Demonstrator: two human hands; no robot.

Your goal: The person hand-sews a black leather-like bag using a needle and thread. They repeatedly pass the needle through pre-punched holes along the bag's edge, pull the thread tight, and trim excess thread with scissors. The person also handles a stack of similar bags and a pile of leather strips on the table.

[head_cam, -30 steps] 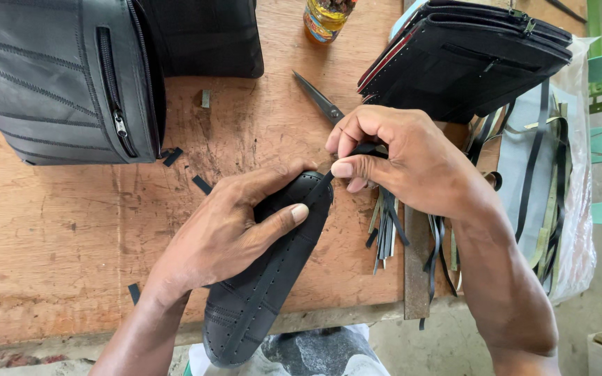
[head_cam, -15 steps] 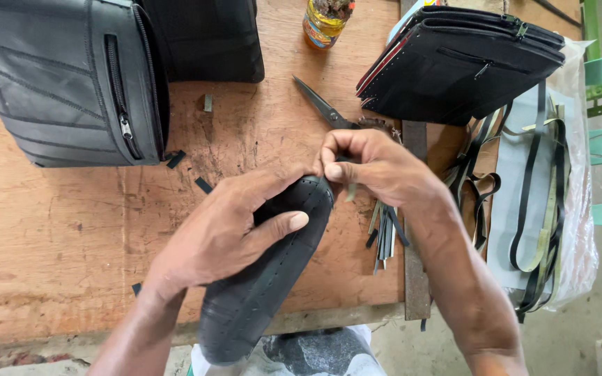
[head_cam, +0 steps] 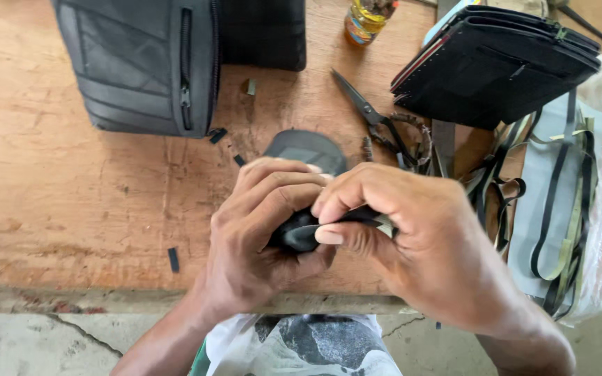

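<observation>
A black rubber piece (head_cam: 304, 150), rounded at its far end, lies on the wooden table (head_cam: 71, 188) and is folded up at its near end. My left hand (head_cam: 263, 233) wraps around that near end from the left. My right hand (head_cam: 412, 244) pinches the same folded edge between thumb and fingers from the right. The two hands touch each other over the piece, and most of it is hidden under them.
A black zipped bag (head_cam: 148, 63) stands at the back left. Scissors (head_cam: 374, 118) lie behind my hands, a small jar (head_cam: 367, 19) beyond them. Stacked black panels (head_cam: 503, 66) and loose black strips (head_cam: 559, 202) fill the right side. Small black offcuts (head_cam: 173, 259) dot the wood.
The piece lay flat and long under my left hand; now its near end is folded up and both hands are closed on it. My right hand moved left and nearer.
</observation>
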